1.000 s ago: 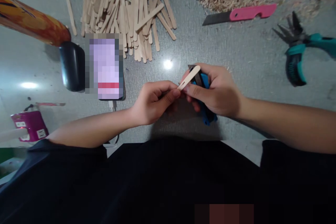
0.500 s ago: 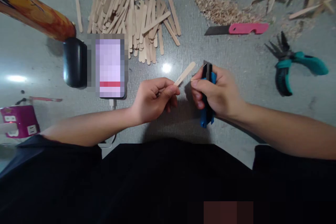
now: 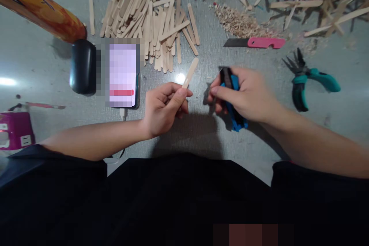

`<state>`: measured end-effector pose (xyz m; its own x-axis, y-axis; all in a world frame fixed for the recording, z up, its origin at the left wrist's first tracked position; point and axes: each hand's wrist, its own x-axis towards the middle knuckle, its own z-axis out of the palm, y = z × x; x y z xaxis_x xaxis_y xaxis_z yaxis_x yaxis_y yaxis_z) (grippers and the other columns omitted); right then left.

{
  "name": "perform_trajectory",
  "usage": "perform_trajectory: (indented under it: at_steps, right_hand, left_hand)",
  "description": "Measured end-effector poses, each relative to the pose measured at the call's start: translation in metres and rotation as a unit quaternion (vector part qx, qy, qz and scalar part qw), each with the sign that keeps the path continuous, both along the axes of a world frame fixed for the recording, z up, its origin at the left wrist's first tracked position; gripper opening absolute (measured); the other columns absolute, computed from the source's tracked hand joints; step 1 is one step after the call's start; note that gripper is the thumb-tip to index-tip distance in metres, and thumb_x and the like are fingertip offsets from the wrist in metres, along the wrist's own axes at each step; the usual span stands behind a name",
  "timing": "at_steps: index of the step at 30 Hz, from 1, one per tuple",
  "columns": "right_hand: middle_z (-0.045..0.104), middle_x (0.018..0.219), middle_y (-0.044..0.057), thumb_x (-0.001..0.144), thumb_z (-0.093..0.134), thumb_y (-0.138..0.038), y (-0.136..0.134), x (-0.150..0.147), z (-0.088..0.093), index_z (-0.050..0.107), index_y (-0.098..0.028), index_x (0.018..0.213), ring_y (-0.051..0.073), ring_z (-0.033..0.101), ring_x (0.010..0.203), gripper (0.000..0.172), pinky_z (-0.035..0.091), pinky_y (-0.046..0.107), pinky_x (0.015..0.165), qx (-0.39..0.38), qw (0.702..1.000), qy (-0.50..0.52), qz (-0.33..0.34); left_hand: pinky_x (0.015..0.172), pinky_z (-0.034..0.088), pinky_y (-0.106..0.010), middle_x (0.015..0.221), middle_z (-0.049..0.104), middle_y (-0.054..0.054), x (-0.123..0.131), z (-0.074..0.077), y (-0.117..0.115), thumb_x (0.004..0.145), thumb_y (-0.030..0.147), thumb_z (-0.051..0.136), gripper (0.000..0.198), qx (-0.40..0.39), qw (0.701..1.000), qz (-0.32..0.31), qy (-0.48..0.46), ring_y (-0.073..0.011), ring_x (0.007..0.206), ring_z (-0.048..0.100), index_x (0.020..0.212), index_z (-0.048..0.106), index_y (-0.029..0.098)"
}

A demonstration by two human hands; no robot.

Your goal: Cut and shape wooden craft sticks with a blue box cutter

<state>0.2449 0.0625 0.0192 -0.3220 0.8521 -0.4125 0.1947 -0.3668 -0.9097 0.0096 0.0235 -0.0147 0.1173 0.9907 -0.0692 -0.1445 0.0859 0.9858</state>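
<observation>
My left hand pinches the lower end of a wooden craft stick, which points up and to the right above the grey floor. My right hand is closed around a blue utility knife, a short way right of the stick and apart from it. The knife's dark tip shows above my fingers and its blue handle sticks out below my palm. A large pile of loose wooden sticks lies just beyond my left hand.
A phone and a black object lie left of my left hand. A pink cutter and wood shavings lie ahead, teal pliers to the right. An orange cylinder sits at top left, a magenta power strip at far left.
My hands have drawn apart: the stick no longer touches the knife. My left hand swung the stick more upright and leftward, and my right hand shifted slightly right with the knife.
</observation>
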Motion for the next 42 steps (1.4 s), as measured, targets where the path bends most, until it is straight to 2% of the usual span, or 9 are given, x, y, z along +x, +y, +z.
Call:
perform_trajectory:
  at_steps: [4,8,12,18,21,26,33,37,42]
  right_hand:
    - [0.089,0.103,0.009,0.096,0.088,-0.032,-0.003,-0.001,-0.013,0.079,-0.025,0.095,0.028,0.087,0.085,0.011,0.074,0.042,0.070,-0.057,0.978,0.073,0.189]
    - [0.085,0.124,0.008,0.094,0.085,-0.025,0.008,0.004,-0.023,0.073,-0.028,0.095,0.032,0.083,0.121,0.012,0.067,0.058,0.113,0.191,0.981,-0.033,0.015]
    - [0.080,0.106,0.006,0.094,0.079,-0.027,0.017,0.010,-0.020,0.070,-0.028,0.097,0.029,0.077,0.098,0.009,0.063,0.052,0.097,0.290,0.945,-0.147,-0.040]
    - [0.072,0.091,0.006,0.099,0.071,-0.036,-0.003,-0.009,-0.014,0.061,-0.027,0.093,0.026,0.066,0.082,0.015,0.050,0.044,0.077,0.270,0.920,-0.227,0.172]
    - [0.075,0.106,0.012,0.101,0.069,-0.041,-0.015,-0.020,-0.023,0.063,-0.026,0.102,0.031,0.069,0.095,0.016,0.053,0.046,0.083,0.328,0.889,-0.270,0.169]
    - [0.076,0.116,0.018,0.100,0.074,-0.051,-0.002,-0.026,-0.024,0.069,-0.024,0.106,0.035,0.073,0.096,0.029,0.053,0.048,0.080,0.323,0.853,-0.381,0.153]
    - [0.079,0.118,0.017,0.110,0.072,-0.032,0.095,-0.050,-0.017,0.073,-0.019,0.111,0.032,0.071,0.104,0.013,0.057,0.050,0.095,0.374,0.797,-0.470,0.063]
    - [0.072,0.146,0.011,0.106,0.072,-0.018,0.130,-0.074,-0.023,0.076,-0.023,0.127,0.027,0.071,0.115,0.022,0.057,0.041,0.099,0.426,0.778,-0.441,0.139]
    - [0.077,0.132,0.012,0.106,0.067,-0.012,0.148,-0.083,-0.030,0.071,-0.024,0.103,0.035,0.067,0.130,0.013,0.058,0.050,0.107,0.460,0.744,-0.446,0.187]
  left_hand:
    - [0.042,0.046,-0.017,0.058,0.070,0.001,-0.002,0.000,-0.003,0.112,0.053,0.078,0.040,0.061,0.998,0.015,-0.005,-0.0065,0.043,0.059,0.093,0.083,0.018]
    - [0.045,0.047,-0.014,0.063,0.071,0.002,-0.004,-0.005,-0.006,0.117,0.035,0.072,0.026,0.114,0.993,-0.014,-0.015,-0.0050,0.047,0.063,0.101,0.084,0.018]
    - [0.050,0.050,-0.012,0.066,0.072,0.002,-0.007,-0.007,-0.009,0.116,0.022,0.070,0.017,0.198,0.980,-0.037,-0.009,-0.0043,0.051,0.066,0.107,0.084,0.017]
    - [0.052,0.050,-0.016,0.067,0.074,0.001,-0.012,-0.004,-0.010,0.109,0.018,0.075,0.008,0.307,0.946,-0.100,0.034,-0.0066,0.050,0.066,0.106,0.081,0.013]
    - [0.053,0.050,-0.019,0.065,0.073,0.001,-0.011,-0.005,-0.010,0.109,0.020,0.075,0.008,0.339,0.932,-0.121,0.042,-0.0078,0.050,0.066,0.105,0.079,0.014]
    - [0.049,0.046,-0.016,0.065,0.071,0.002,-0.006,-0.009,-0.010,0.114,0.027,0.072,0.018,0.242,0.967,-0.083,0.015,-0.0051,0.049,0.060,0.102,0.080,0.015]
    - [0.044,0.040,-0.019,0.059,0.064,0.004,0.001,-0.013,-0.005,0.111,0.046,0.074,0.032,0.010,0.999,-0.033,-0.025,-0.0055,0.046,0.052,0.096,0.076,0.018]
    - [0.044,0.039,-0.021,0.059,0.063,0.004,0.002,-0.013,-0.003,0.109,0.049,0.077,0.032,-0.020,0.999,-0.038,-0.024,-0.0064,0.048,0.052,0.096,0.076,0.019]
    - [0.045,0.040,-0.023,0.058,0.063,0.005,0.003,-0.012,-0.003,0.107,0.048,0.078,0.032,-0.046,0.998,-0.026,-0.031,-0.0066,0.046,0.051,0.097,0.077,0.018]
